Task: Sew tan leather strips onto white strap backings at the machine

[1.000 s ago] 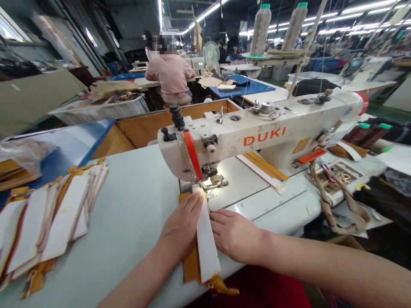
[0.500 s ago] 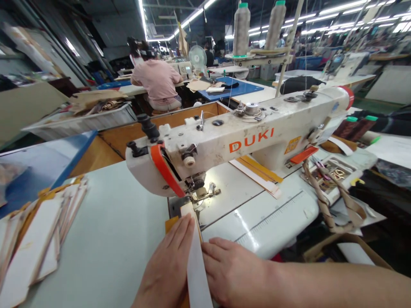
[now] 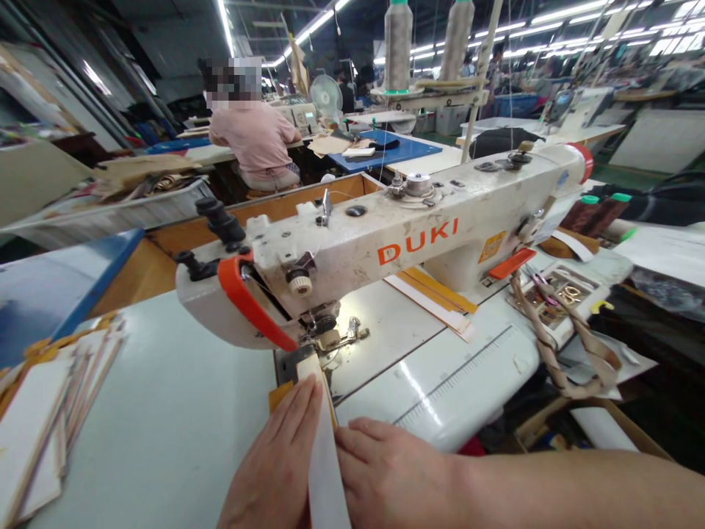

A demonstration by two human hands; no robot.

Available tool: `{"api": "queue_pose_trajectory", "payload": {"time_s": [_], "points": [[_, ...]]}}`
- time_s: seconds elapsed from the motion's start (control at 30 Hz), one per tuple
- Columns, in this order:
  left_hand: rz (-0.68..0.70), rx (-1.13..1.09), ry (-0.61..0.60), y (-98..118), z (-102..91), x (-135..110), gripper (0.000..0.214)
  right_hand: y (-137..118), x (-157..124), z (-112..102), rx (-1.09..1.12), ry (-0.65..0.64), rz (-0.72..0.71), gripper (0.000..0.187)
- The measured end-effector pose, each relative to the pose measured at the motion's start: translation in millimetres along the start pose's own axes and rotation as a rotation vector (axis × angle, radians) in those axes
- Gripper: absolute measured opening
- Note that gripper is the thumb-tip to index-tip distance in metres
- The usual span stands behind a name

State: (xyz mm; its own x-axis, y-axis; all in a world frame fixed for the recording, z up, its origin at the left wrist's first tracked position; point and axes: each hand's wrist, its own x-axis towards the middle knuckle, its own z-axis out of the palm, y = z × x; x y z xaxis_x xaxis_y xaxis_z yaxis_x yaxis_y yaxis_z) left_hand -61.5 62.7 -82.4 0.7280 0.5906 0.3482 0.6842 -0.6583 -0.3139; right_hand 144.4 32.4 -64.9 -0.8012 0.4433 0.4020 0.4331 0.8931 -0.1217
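Note:
A long white-faced strip, with tan-yellow material showing along its edge, runs up to the needle area of a white DUKI sewing machine. Along its left side lies my left hand, fingers together and their tips pressing the strip close to the presser foot. My right hand has bent fingers closed against the right edge, a little nearer to me. Both thumbs are hidden, as is most of the underside. A tan-yellow piece sticks out left of the strip. The machine's lamp lights the bed by the needle.
A pile of white and tan strips lies at left. More strips rest under the machine arm. At right are a tray of small parts and a hanging tan loop. Thread cones stand behind; a person sits beyond.
The view has shifted slightly, so the machine and table appear further left. Both hands keep their places on the strip; any feed of the strip is too small to tell.

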Motion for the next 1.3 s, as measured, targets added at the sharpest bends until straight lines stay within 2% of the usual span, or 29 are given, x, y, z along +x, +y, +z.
{"api": "queue_pose_trajectory", "payload": {"time_s": [0.17, 0.37, 0.5, 0.57, 0.63, 0.7, 0.8, 1.07, 1.3], "points": [[0.004, -0.048, 0.009, 0.5, -0.4, 0.8, 0.056, 1.7, -2.0, -2.9, 0.031, 0.002, 0.008, 0.017], [-0.005, -0.068, -0.043, -1.0, -0.9, 1.9, 0.054, 10.8, 7.6, 6.1, -0.037, 0.088, 0.255, 0.014], [-0.008, -0.106, -0.102, -5.0, -8.1, 8.7, 0.055, 21.6, 16.8, 5.7, -0.01, 0.092, 0.353, 0.008], [-0.026, -0.106, -0.095, -4.0, -13.2, 13.1, 0.052, 26.2, 18.4, 3.8, -0.01, 0.113, 0.285, 0.007], [-0.06, -0.084, -0.089, -0.8, -18.0, 16.6, 0.047, 29.7, 18.1, 2.4, -0.024, 0.141, 0.14, 0.007], [-0.085, -0.067, -0.094, 3.2, -20.9, 18.2, 0.045, 32.1, 17.3, 1.8, -0.034, 0.15, 0.012, 0.015], [-0.078, -0.073, -0.093, 7.2, -18.9, 16.5, 0.043, 35.4, 17.8, 1.3, -0.049, 0.141, -0.071, 0.022], [-0.1, -0.132, -0.053, -2.3, 3.4, 24.2, 0.044, 57.9, 27.0, 2.4, -0.076, 0.086, -0.124, 0.021], [-0.102, -0.151, 0.041, -8.6, 3.6, 36.8, 0.038, 69.2, 29.9, 6.5, -0.063, 0.069, -0.094, 0.023]]}}
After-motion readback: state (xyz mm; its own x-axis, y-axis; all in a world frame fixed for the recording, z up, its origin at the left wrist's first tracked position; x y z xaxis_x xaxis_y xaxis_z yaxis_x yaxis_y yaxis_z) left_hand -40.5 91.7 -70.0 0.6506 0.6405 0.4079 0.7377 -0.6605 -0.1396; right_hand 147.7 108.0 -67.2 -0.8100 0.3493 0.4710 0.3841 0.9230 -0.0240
